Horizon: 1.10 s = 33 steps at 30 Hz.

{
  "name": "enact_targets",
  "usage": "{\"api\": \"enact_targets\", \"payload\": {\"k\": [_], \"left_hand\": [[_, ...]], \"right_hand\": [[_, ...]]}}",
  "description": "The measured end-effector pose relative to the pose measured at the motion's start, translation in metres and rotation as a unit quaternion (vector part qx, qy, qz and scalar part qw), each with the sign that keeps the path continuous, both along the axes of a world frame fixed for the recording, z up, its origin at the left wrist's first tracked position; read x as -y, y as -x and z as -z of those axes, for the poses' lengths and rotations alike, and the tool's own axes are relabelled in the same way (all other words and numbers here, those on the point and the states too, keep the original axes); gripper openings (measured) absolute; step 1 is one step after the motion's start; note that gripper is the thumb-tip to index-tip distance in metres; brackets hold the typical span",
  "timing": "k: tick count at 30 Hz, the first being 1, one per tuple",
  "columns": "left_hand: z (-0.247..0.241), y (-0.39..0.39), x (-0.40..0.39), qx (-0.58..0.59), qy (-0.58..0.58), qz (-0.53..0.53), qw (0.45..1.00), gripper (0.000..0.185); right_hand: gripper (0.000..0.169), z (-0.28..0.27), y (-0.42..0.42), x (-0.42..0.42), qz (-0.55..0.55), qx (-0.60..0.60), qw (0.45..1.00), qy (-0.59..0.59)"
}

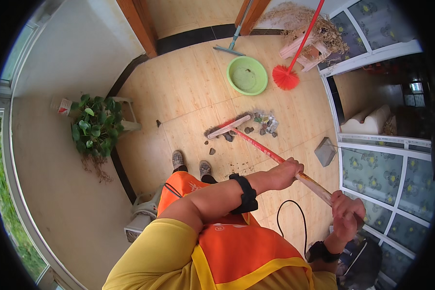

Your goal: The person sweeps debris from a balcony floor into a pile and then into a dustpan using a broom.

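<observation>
Both of my hands grip the long handle of a push broom (259,145). My left hand (284,173) is closed around its middle, and my right hand (348,212) wraps the upper end at the right. The broom head (229,127), a pale bar with red bristles edged in grey dust, rests on the tiled floor (188,90). A heap of debris (266,123), with dark lumps and crumpled clear plastic, lies beside its right end. More dark lumps (229,136) lie on the near side of the head, with crumbs scattered towards my shoes (204,168).
A green basin (247,90) stands ahead, near a squeegee (230,50) and a red round brush (286,77). Dried plants hang over a pink stool (289,49). A grey dustpan (325,152) lies right, near glazed panels (373,166). A potted plant (94,127) is left; a black cable (300,206) loops nearby.
</observation>
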<state>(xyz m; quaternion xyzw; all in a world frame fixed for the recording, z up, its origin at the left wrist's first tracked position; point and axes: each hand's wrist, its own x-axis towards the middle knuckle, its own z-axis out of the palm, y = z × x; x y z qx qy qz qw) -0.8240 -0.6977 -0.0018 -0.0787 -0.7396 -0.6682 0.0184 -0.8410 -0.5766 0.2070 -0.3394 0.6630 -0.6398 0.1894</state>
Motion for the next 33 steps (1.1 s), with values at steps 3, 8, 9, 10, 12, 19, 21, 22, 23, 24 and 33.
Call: {"api": "enact_targets", "payload": {"k": [3, 8, 9, 10, 12, 19, 21, 22, 23, 24, 33], "left_hand": [[-0.037, -0.017, 0.014, 0.005, 0.017, -0.01, 1.0, 0.014], [-0.03, -0.052, 0.076, 0.038, 0.117, -0.112, 0.986, 0.024], [-0.019, -0.062, 0.094, 0.054, 0.14, -0.136, 0.979, 0.027], [-0.009, -0.072, 0.11, 0.067, 0.153, -0.161, 0.973, 0.029], [0.02, -0.092, 0.143, 0.095, 0.179, -0.226, 0.953, 0.029], [0.082, -0.139, 0.144, 0.105, 0.089, -0.323, 0.936, 0.022], [0.069, -0.137, 0.116, 0.066, 0.052, -0.304, 0.949, 0.025], [0.057, -0.134, 0.104, 0.052, 0.039, -0.288, 0.955, 0.022], [0.045, -0.131, 0.093, 0.037, 0.026, -0.272, 0.961, 0.02], [0.037, -0.126, 0.081, 0.031, 0.011, -0.253, 0.967, 0.017], [-0.044, -0.183, 0.081, -0.002, 0.009, -0.26, 0.966, 0.01]], "right_hand": [[0.036, -0.017, -0.006, -0.002, -0.016, -0.013, 0.999, 0.034], [0.03, 0.012, -0.017, 0.041, -0.073, 0.011, 0.994, 0.083], [0.026, 0.027, -0.018, 0.051, -0.092, 0.025, 0.993, 0.07], [0.021, 0.044, -0.02, 0.065, -0.109, 0.03, 0.99, 0.079], [0.017, 0.079, -0.028, 0.099, -0.146, 0.034, 0.986, 0.071], [0.019, 0.104, -0.052, 0.138, -0.275, 0.009, 0.961, -0.031], [0.019, 0.072, -0.054, 0.125, -0.263, -0.002, 0.964, -0.049], [0.02, 0.056, -0.056, 0.119, -0.256, -0.003, 0.965, -0.061], [0.022, 0.044, -0.057, 0.111, -0.242, 0.006, 0.968, -0.065], [0.024, 0.03, -0.06, 0.102, -0.234, 0.009, 0.969, -0.073], [0.032, -0.038, -0.127, 0.103, -0.243, -0.002, 0.97, 0.005]]}}
